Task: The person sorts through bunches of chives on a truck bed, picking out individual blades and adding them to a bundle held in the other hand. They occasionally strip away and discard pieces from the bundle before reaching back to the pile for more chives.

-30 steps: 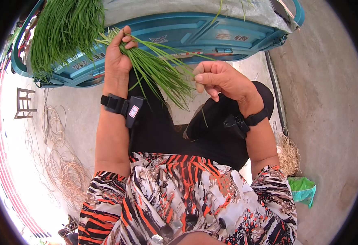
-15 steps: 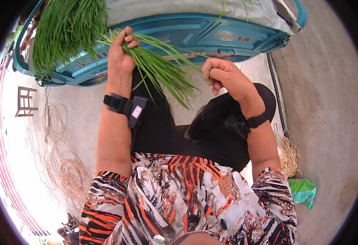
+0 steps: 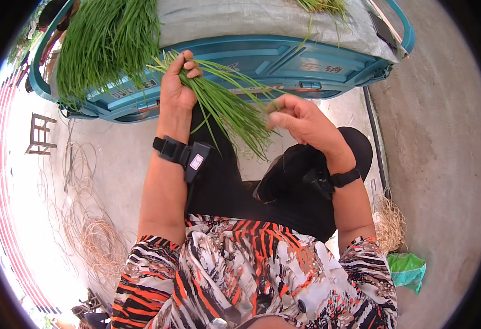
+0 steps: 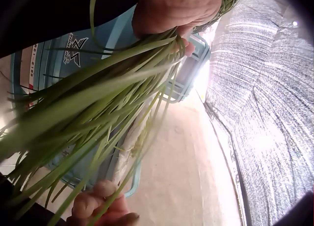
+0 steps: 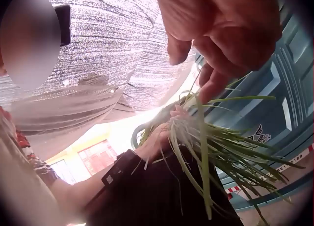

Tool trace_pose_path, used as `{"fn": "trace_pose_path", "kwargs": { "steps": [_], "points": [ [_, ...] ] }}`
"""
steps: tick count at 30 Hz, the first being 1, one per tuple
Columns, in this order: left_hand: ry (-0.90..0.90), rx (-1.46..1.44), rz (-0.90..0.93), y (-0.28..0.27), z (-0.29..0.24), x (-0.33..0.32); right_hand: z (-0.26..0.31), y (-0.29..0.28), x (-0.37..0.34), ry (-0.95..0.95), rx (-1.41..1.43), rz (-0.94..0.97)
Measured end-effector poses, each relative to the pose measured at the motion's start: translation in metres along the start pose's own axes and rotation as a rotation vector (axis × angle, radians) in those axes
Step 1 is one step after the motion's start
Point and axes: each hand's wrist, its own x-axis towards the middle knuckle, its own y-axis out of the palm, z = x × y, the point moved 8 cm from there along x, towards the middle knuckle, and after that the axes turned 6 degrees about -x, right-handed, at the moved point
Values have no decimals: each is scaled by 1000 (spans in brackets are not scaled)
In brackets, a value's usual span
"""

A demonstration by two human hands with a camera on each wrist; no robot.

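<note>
A bunch of garlic chives [image 3: 229,104] is gripped near its pale base by my left hand [image 3: 179,85], and its green tips hang toward the right. The left wrist view shows the long chive blades [image 4: 88,103] fanning out below that hand. My right hand [image 3: 306,123] is at the tips of the bunch, its thumb and forefinger apart and slightly blurred. In the right wrist view, the right hand's fingers [image 5: 211,86] are loosely bent above the bunch, with a few stray blades close by. One blade crosses in front of the right fingers in the left wrist view.
A larger pile of chives [image 3: 109,49] drapes over the side of a blue cart [image 3: 229,60], beside a pale sheet [image 3: 235,22]. Trimmed blades [image 3: 325,6] lie on the sheet's far right. Below are a stool [image 3: 41,133], straw-coloured strands [image 3: 100,236] and a green bag [image 3: 408,268].
My right hand moved right with a blade pulled taut toward it, then came back to the tips with thumb and forefinger parted. My left hand keeps its hold on the bunch.
</note>
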Motion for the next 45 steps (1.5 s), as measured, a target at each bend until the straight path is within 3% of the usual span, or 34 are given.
{"fn": "trace_pose_path", "kwargs": {
  "steps": [3,12,15,21,25,29,30,33,37,38,41,45],
  "points": [
    [19,10,-20,0,-1,-1,-16,9,3,38,-53,113],
    [94,4,-63,-5,-10,-3,-6,-11,-17,52,25,184],
    [141,55,-103,-9,-13,-7,-1,-24,-25,-33,87,214],
    [166,88,-135,-20,-17,4,1,-50,-20,-198,60,-82],
    [134,145,-165,-15,-6,-5,17,-53,-16,-231,54,-124],
    [69,223,-257,-12,11,-8,58,-61,-29,-435,-927,-542],
    [46,214,-228,-15,15,-4,60,-69,-22,-333,-807,-447],
    [-19,172,-227,1,36,-9,79,-105,-4,-262,-696,-514],
    [-249,231,-41,14,66,-11,93,-177,31,-432,-770,-885],
    [-255,306,-88,25,72,-17,94,-192,38,-462,-787,-982],
    [-428,228,-21,25,92,-20,87,-218,72,-509,-990,-1044],
    [-417,336,-79,36,101,-26,79,-230,95,-367,-970,-1062]
  ]
}}
